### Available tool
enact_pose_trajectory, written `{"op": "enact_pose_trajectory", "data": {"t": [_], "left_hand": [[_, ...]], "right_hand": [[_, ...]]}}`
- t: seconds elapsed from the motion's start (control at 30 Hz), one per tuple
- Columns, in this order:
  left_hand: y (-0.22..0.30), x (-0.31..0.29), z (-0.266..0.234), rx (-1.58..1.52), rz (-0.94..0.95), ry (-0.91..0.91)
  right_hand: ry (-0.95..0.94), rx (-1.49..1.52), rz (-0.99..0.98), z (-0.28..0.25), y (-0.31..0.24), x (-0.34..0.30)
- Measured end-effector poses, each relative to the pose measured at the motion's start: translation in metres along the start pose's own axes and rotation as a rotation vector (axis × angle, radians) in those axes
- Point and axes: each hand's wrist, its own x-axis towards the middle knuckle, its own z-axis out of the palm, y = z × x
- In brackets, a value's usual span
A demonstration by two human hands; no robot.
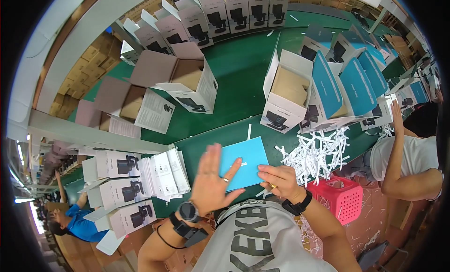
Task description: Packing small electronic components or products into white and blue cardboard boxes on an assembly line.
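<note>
A flat blue card or booklet (253, 152) lies in front of me at the near edge of the green table. My left hand (209, 185) is open over its left side, fingers stretched and slightly blurred, the thumb across the card. Whether that palm presses on it I cannot tell. At the card's lower right edge, my right hand (282, 180) pinches it between thumb and fingers. A heap of white paper strips (316, 155) sits just right of the card. To the left of my left hand is a stack of folded white printed papers (166, 173).
Open white cartons with brown inserts stand beyond, one at left (190, 87) and one at right (287, 91). Blue-flapped boxes (358, 87) adjoin the latter. A pink basket (344, 204) is below the table edge. A co-worker's arm (396, 150) reaches in at right. More cartons (124, 192) stand left.
</note>
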Motion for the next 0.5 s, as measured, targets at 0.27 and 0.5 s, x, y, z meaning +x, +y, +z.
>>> {"op": "enact_pose_trajectory", "data": {"t": [0.27, 0.5], "left_hand": [[-0.005, 0.001, -0.013, -0.015, -0.052, -0.021], [-0.030, -0.006, 0.000, 0.027, 0.081, 0.041]], "right_hand": [[0.031, 0.035, 0.070, -0.001, -0.001, 0.009], [0.027, 0.060, 0.077, -0.001, 0.005, 0.012]]}}
